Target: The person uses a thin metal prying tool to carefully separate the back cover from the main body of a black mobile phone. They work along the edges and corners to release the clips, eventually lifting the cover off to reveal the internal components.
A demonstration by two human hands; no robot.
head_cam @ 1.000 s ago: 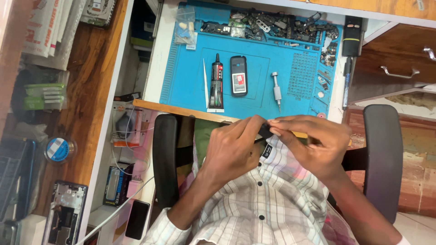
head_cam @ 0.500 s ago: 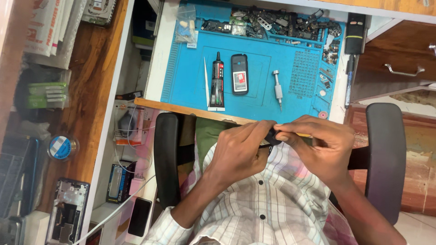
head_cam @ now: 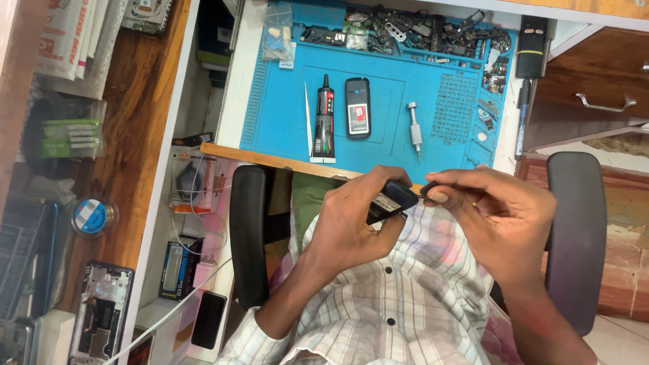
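Observation:
My left hand [head_cam: 355, 226] grips a small black phone part [head_cam: 391, 200] with a pale label, held above my lap in front of the desk edge. My right hand [head_cam: 497, 216] is closed with thumb and fingers pinching a small dark piece [head_cam: 433, 190] right next to that part's end. On the blue work mat [head_cam: 385, 108] lie a black glue tube [head_cam: 326, 116], a small black phone [head_cam: 357, 108] and a silver screwdriver [head_cam: 414, 128], all beyond both hands.
Several loose phone parts fill the mat's far trays [head_cam: 412, 30]. A black device [head_cam: 532, 37] and a pen [head_cam: 522, 118] lie at the mat's right edge. Black chair armrests [head_cam: 249, 230] [head_cam: 574, 230] flank me. Shelves at left hold phones, boxes and a tape roll [head_cam: 93, 216].
My hands have drawn slightly apart. The right hand now pinches a small dark piece at the end of the part that the left hand holds.

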